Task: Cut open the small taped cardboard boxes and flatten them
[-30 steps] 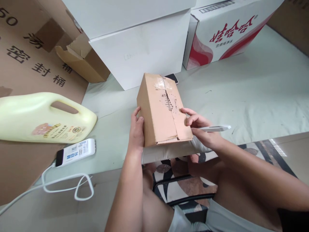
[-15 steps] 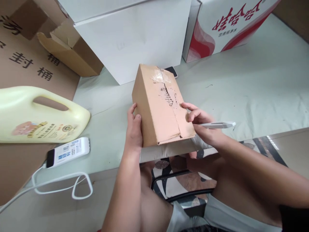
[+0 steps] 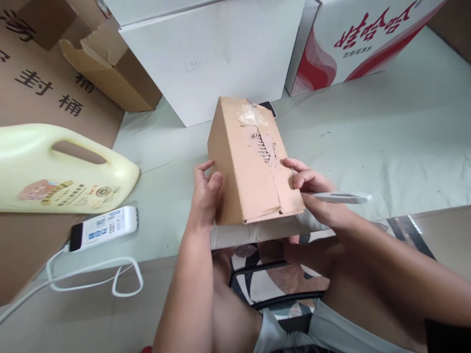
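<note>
A small brown cardboard box (image 3: 257, 186) rests on the pale green cloth near the table's front edge. Clear tape crosses the far end of its top seam, and dark print and dashes mark the middle. My left hand (image 3: 208, 191) is closed against the box's left side, thumb raised near the edge. On the right side, the curled fingers of my right hand (image 3: 312, 189) touch the box. A slim white tool, seemingly a utility knife (image 3: 342, 197), is held in that hand and sticks out to the right; its other end is hidden by the fingers.
A cream jug (image 3: 84, 184) and a white power bank (image 3: 106, 229) with a cable lie at left. Behind stand a white box (image 3: 213, 63), a red-and-white carton (image 3: 320, 63) and an open brown carton (image 3: 136, 81). A phone (image 3: 271, 108) shows partly behind the small box.
The small box and both hands appear slightly farther right in view, much as the background does. Both hands stay on the box, and the white tool remains in my right hand.
</note>
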A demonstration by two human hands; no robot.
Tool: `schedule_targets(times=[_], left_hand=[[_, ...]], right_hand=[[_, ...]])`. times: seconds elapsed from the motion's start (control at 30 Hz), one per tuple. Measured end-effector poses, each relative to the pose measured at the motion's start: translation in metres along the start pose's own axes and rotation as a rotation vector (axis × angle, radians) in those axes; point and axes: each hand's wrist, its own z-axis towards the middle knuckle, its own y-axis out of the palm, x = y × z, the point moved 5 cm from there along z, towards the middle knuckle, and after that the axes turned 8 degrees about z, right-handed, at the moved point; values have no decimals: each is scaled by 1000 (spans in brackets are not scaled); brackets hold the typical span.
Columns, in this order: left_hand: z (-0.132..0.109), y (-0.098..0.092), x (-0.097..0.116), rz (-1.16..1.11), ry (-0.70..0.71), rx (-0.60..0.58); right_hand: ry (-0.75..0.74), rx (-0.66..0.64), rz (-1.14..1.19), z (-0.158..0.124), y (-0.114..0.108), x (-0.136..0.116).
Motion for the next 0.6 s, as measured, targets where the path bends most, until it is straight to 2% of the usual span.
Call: schedule_targets(times=[0.1,0.2,0.3,0.37,0.47,0.53,0.6], left_hand=[[2,-2,-2,-9,-89,-27],[2,-3,7,-14,-34,-62],[-2,0,21,-38,30,-187],[-8,3,27,-67,6,-285],[-13,5,26,-99,-61,-360],[-10,3,26,-115,7,-336],[-4,0,31,-107,205,-283]], right_hand=[[-46,-42,-46,-3,2,-7],[-68,-70,-73,-5,6,-12],[-84,-99,-116,-7,11,-12],[-131,-125,-168,-8,16,-13],[-239,-181,-251,-11,25,-17],[-281,-203,-290,-13,29,-18],[-310,-201,-303,-14,30,-18]])
